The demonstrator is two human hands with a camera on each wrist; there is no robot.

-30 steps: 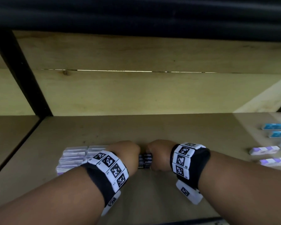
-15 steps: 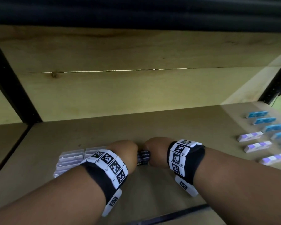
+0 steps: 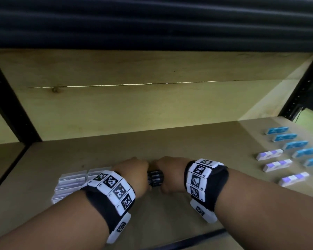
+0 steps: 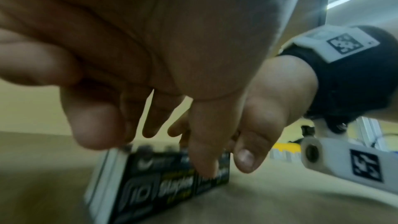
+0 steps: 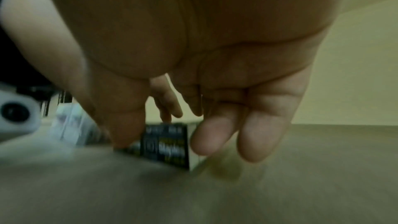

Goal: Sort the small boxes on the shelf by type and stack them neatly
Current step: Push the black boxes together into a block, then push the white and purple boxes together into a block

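A small stack of black staple boxes (image 3: 155, 178) stands on the wooden shelf (image 3: 188, 141), near its front middle. My left hand (image 3: 134, 175) holds its left end and my right hand (image 3: 167, 175) holds its right end. In the left wrist view my left thumb (image 4: 204, 156) presses the printed front of the black boxes (image 4: 163, 181), with the fingers reaching behind. In the right wrist view my right thumb (image 5: 126, 132) lies on the front of the black boxes (image 5: 168, 147). Two right fingers (image 5: 211, 137) hang beside the right end.
Clear white boxes (image 3: 72, 183) lie packed together just left of my left wrist. At the right of the shelf lie a row of blue boxes (image 3: 287, 137) and a row of purple-and-white boxes (image 3: 276, 165). Black uprights (image 3: 300, 91) frame the bay.
Both hands stay clasped on the black boxes in the same spot. The head view has turned right, so more blue and purple-and-white boxes show.
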